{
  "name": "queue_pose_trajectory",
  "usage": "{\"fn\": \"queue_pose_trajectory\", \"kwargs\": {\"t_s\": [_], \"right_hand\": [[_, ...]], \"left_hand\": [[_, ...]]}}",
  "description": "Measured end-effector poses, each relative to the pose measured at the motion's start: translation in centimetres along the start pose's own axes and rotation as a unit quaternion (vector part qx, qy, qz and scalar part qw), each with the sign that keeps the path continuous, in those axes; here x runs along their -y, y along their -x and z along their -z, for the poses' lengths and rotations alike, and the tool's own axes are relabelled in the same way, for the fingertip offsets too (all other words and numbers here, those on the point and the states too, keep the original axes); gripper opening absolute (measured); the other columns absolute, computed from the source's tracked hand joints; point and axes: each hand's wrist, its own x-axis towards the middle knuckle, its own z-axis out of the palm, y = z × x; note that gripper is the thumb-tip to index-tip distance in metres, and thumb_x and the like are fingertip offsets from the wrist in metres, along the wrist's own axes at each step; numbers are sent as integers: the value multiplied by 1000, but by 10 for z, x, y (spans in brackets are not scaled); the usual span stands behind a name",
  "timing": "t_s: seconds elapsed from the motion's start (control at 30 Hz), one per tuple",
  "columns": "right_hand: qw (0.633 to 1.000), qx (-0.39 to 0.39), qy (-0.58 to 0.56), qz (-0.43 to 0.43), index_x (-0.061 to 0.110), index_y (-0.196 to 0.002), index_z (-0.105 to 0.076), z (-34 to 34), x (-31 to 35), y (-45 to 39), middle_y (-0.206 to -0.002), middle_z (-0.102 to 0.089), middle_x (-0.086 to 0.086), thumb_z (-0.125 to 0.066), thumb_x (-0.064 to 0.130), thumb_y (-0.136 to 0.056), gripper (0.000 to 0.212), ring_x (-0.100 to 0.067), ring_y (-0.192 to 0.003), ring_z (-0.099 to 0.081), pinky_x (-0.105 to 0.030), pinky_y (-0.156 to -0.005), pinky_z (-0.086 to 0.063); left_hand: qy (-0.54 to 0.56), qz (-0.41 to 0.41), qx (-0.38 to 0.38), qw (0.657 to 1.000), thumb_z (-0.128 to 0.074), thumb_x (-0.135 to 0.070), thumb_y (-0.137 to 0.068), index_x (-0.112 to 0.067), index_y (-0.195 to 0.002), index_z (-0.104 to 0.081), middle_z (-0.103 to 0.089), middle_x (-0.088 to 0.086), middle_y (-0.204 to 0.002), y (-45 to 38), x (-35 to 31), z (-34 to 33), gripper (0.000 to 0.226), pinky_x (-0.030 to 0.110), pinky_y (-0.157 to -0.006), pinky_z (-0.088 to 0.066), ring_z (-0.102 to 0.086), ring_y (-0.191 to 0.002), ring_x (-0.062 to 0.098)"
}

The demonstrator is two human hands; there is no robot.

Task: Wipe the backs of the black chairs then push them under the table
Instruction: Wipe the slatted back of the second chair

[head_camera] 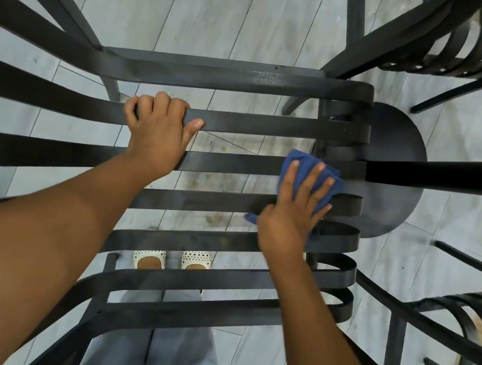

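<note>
While slats of the black chair back (242, 123) run left-right, one is gripped by the left hand (159, 132); a blue cloth (312, 177) is pressed at centre-right under the right hand (293, 218), fingers spread; slat ends cut off left.

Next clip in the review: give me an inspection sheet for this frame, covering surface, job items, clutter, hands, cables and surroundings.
Surface: grey plank floor, stained beneath the slats.
Job's things: black slatted chair back seen from above; blue cloth against a slat near its right end.
Clutter: nothing seen.
Hands: left hand grips an upper slat; right hand presses the cloth with fingers spread.
Cables: nothing seen.
Surroundings: round black seat at right; more black chairs at upper right and lower right; the person's white dotted shoes below.
</note>
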Motion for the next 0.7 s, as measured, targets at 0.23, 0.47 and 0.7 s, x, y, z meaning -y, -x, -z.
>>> {"fn": "queue_pose_trajectory", "kwargs": {"t_s": [0.23,0.47,0.7], "right_hand": [[975,88,-113,170,32,-147,15,7,48,14,-154,27,0,-36,41,-98,71,-21,-132,39,-56,-105,20],[978,-166,-61,114,18,-142,-38,38,3,-63,-148,-38,-1,-46,-2,-81,65,-19,-142,-22,-54,-110,-4],[960,-193,-41,201,15,-118,-60,29,-14,-103,-114,-55,-10,-38,34,-91,39,-26,-119,-47,-45,-112,-10]], "left_hand": [[140,38,-46,988,-33,-45,-94,-16,-133,-44,-43,11,-132,18,-13,10,49,46,-110,-11,-33,-127,27],[141,-225,12,964,-44,-30,-81,-5,-136,-43,-41,17,-142,74,-97,-15,60,47,-114,-14,-31,-134,30],[4,-100,-4,995,-28,-49,-90,-13,-128,-53,-59,9,-120,56,-131,-34,58,41,-104,-21,-54,-112,26]]}}
